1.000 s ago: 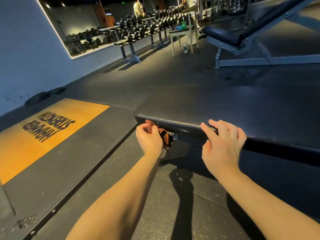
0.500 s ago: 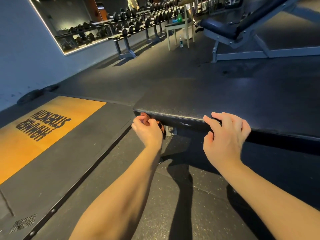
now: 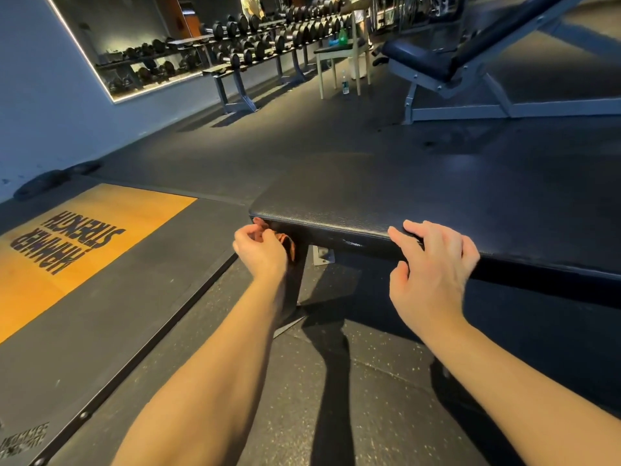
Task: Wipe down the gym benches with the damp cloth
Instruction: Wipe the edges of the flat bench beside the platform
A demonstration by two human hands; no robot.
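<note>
The cloth (image 3: 286,245) is bunched small in the left hand (image 3: 260,252), so I judge the likely slip is that it rides off the corner of the gym bench (image 3: 403,196) just beyond the fingers, or skips patches of the side face. The left fingers curl tight round the reddish cloth, pressing it to the bench's side just under the top edge. The right hand (image 3: 433,267) holds nothing: fingers spread, loosely bent, tips resting on the top edge, thumb below them.

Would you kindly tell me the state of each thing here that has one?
cloth: bunched, held at the flat bench side.
left hand: grips the cloth.
right hand: fingers relaxed, resting on the flat bench edge.
incline bench: backrest raised.
bottle: upright on floor.
</note>
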